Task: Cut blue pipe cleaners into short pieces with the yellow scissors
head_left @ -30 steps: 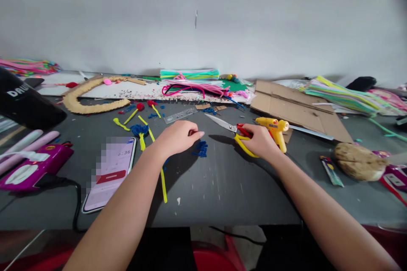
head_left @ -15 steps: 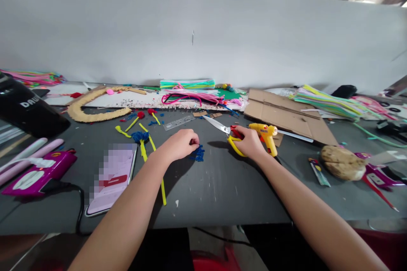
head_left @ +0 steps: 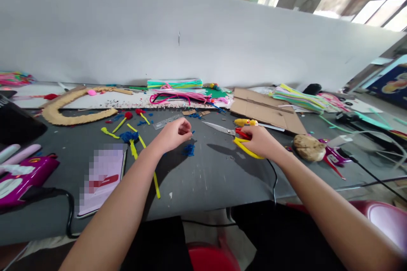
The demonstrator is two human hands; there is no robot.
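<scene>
My left hand [head_left: 176, 134] is raised a little above the grey table, its thumb and fingers pinched together. A tiny blue bit, apparently a snipped piece of pipe cleaner, shows at the fingertips. Just below lies a small pile of blue pipe cleaner pieces [head_left: 188, 150]. My right hand [head_left: 262, 140] grips red-and-yellow scissors [head_left: 229, 132] by the handles, blades pointing left toward the left hand and nearly closed. Left of my left hand are a blue fuzzy flower with a yellow stem [head_left: 129, 137] and red-tipped yellow stems [head_left: 120, 124].
A phone [head_left: 103, 178] lies at the left beside a purple device [head_left: 28, 178]. Behind the scissors sit a yellow glue gun [head_left: 243, 122] and a cardboard sheet [head_left: 267, 108]. A curved tan wreath piece [head_left: 54, 112] and pipe cleaner bundles [head_left: 174, 84] line the back.
My left hand has lifted off the blue pile with a tiny piece at its fingertips. The scissors are raised from the table beside the glue gun. The view has turned right.
</scene>
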